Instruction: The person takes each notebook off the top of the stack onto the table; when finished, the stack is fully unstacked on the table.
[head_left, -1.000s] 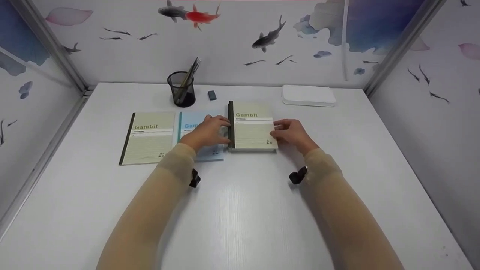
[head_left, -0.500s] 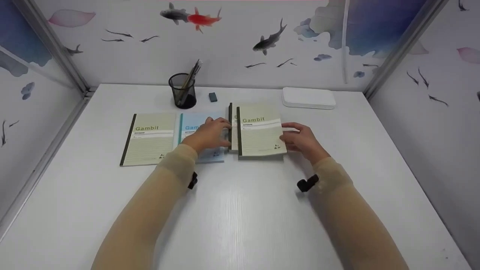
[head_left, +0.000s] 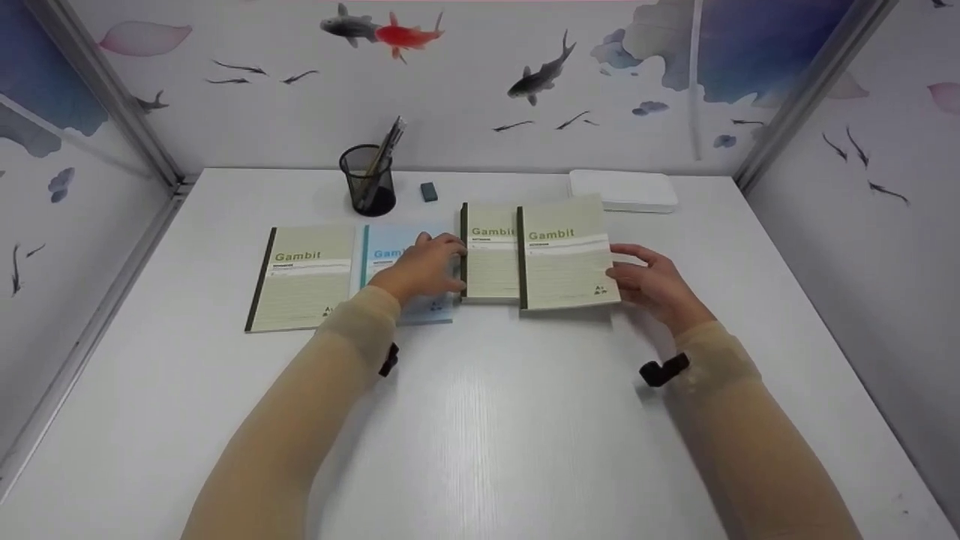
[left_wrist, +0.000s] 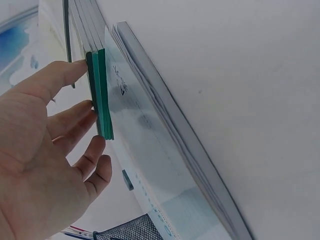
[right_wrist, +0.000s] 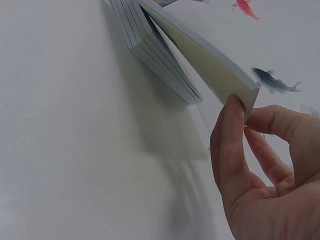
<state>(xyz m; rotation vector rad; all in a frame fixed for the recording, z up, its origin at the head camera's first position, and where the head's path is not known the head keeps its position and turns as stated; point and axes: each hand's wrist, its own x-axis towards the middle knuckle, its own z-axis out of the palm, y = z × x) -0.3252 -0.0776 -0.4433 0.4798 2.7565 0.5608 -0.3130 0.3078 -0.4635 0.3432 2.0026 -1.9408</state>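
In the head view, my right hand pinches the right edge of a green-beige Gambit notebook with a dark spine. That notebook is tilted, its right side raised in the right wrist view, and it overlaps the right part of a notebook stack. My left hand touches the stack's spines with its fingertips, fingers slightly bent, as the left wrist view shows. Under this hand lies a light blue Gambit notebook, partly hidden. Another green-beige notebook lies flat farther left.
A black mesh pen cup holding pens stands at the back of the white table. A dark eraser lies beside it. At the back right is a white flat case. Printed wall panels border the table.
My right hand has lifted the top notebook's right side and drawn it rightward off the stack, uncovering another green-beige notebook. My left hand has stayed at the stack's spines.
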